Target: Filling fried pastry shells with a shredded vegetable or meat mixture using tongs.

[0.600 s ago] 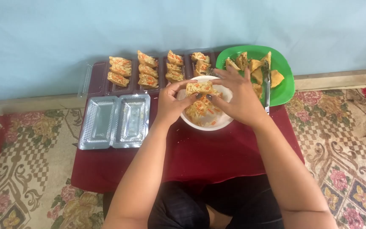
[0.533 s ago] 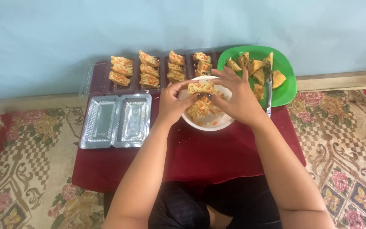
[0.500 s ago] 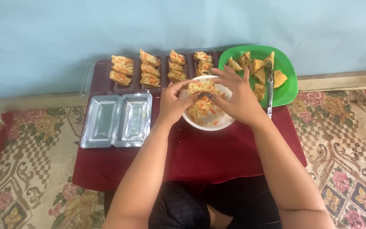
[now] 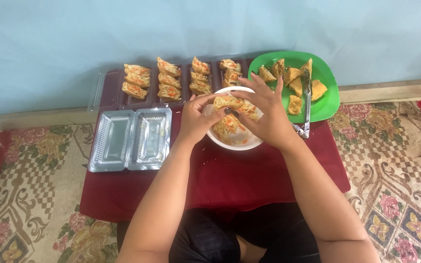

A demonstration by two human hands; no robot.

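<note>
tofu piece (image 4: 228, 101) lies crosswise, pinched by left hand (image 4: 197, 118) and right hand (image 4: 263, 116) over bowl (image 4: 235, 142)

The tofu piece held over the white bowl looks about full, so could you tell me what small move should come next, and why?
Probably press the filling in, then lift the tofu piece toward the trays. Both the left hand and right hand pinch it over the bowl, and filling already shows at its top.
</note>
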